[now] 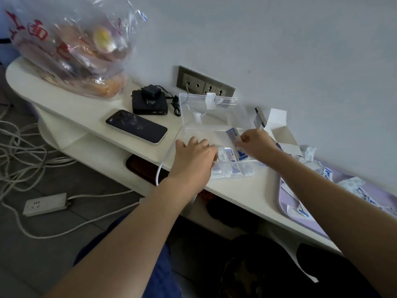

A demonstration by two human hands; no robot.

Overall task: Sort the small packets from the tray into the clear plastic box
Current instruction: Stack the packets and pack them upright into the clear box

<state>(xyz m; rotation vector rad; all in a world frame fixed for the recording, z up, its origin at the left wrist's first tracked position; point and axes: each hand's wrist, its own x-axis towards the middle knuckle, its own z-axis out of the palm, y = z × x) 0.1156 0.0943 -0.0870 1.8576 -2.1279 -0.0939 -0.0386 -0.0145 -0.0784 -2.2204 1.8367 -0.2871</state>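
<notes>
The clear plastic box (193,130) stands open on the white shelf, its lid (206,106) tilted back against the wall. Several blue-and-white small packets (228,168) stand in a row along its near side. My left hand (194,155) rests on the box's near left part, fingers curled over the packets there. My right hand (255,144) pinches a blue-and-white packet (233,133) upright inside the box. The lilac tray (300,214) at the right holds several more loose packets (352,186).
A phone (136,126) lies left of the box, with a black adapter box (149,102) behind it and a wall socket plate (205,84) above. A plastic bag of bread (75,48) stands far left. An opened white carton (281,130) sits behind my right hand. Cables and a power strip (46,204) lie on the floor.
</notes>
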